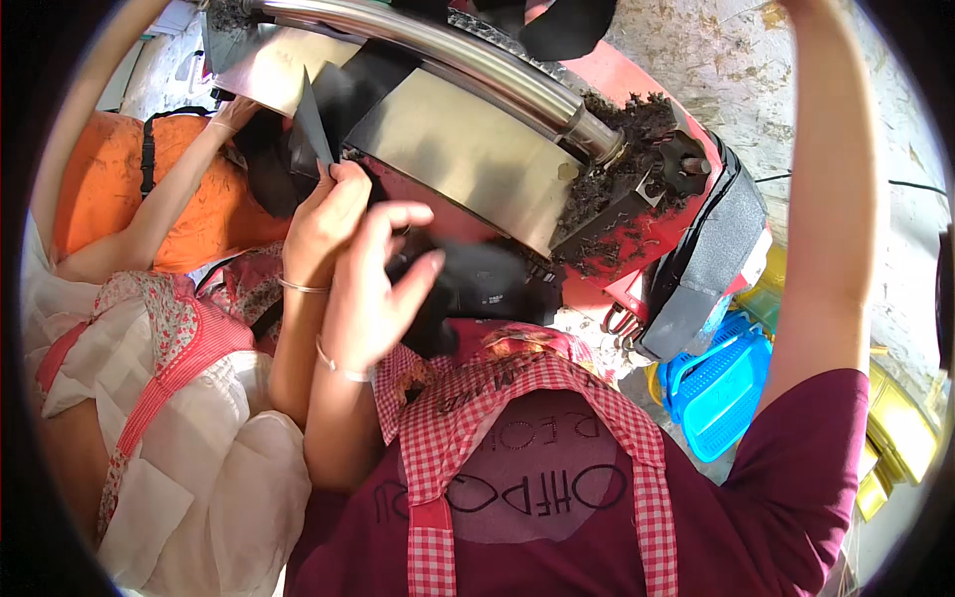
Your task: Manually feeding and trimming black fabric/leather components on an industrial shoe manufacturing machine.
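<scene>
Dark grey sheet: thin, pointed, upended just left of a pale metal plate on the red roller machine; lower corner pinched by a co-worker's hand, I judge for control. My left hand: fingers spread, apparently unladen, just beside. My right hand: beyond view, state untellable. Dark shavings: heaped by the steel roller.

We see a pale, whitish floor, scuffed and streaked with dark and brownish marks. Bright light washes over it, its source out of our sight. A thin dark cable runs across toward the right side. Lower down, we notice a blue perforated plastic basket and, farther right, shiny yellow containers, their shape unclear to us.
</scene>
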Demonstrator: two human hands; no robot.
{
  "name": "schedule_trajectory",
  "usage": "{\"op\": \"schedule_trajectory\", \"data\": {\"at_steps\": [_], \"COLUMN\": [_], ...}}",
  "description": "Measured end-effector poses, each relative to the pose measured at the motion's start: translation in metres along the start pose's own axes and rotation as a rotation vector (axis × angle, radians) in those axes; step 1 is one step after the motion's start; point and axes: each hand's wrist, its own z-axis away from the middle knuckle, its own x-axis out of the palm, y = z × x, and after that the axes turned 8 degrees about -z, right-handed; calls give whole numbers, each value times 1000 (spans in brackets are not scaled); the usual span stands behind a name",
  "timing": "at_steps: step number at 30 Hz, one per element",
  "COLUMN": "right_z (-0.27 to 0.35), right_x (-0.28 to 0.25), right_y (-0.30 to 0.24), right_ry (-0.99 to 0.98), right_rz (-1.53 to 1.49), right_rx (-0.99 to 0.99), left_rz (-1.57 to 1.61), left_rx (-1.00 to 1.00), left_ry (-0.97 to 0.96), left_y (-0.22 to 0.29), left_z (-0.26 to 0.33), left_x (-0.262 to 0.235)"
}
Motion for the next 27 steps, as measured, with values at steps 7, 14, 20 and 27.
{"op": "schedule_trajectory", "data": {"at_steps": [7,14,20,27], "right_z": [14,32,22,10], "right_x": [156,106,85,15], "right_y": [70,81,11,-8], "right_ry": [-777,-520,-537,-223], "right_rz": [415,91,-619,-497], "right_rx": [14,197,209,150], "left_rz": [-442,-634,-695,-672], "left_rx": [-90,243,213,475], "left_ry": [-22,447,-209,-107], "left_y": [-13,-6,-108,-103], "left_z": [-95,-16,52,37], "left_x": [-7,19,112,83]}}
